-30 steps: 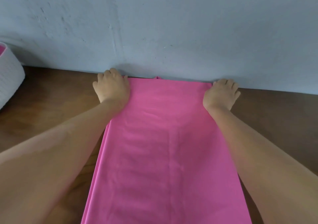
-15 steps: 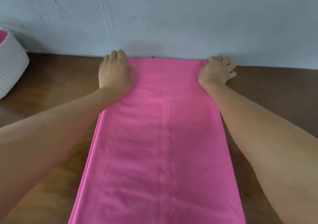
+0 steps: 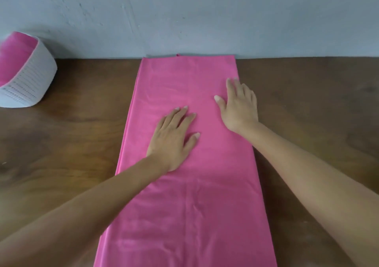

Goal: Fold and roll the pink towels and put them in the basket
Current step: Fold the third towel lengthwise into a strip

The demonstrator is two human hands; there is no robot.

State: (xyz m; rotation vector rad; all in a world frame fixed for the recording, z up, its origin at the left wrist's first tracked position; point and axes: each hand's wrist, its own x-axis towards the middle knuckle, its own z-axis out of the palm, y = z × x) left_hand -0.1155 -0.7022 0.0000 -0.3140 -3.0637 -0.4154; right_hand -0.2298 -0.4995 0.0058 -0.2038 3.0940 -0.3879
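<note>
The table (image 3: 71, 143) carried the pink towel (image 3: 184, 205) flat under both my palms, its long axis running from me toward the wall (image 3: 184, 20). The basket (image 3: 30, 82) sat well left of them. My left hand (image 3: 174, 139) and right hand (image 3: 240, 106) pressed it, fingers straight, gripping nothing, probably smoothing creases.

We see a long pink towel (image 3: 184, 184) lying flat on the wooden table (image 3: 71, 133); our left hand (image 3: 173, 139) and right hand (image 3: 240, 106) press on it, fingers straight, while a white basket (image 3: 30, 84) holding pink cloth sits upper left
</note>
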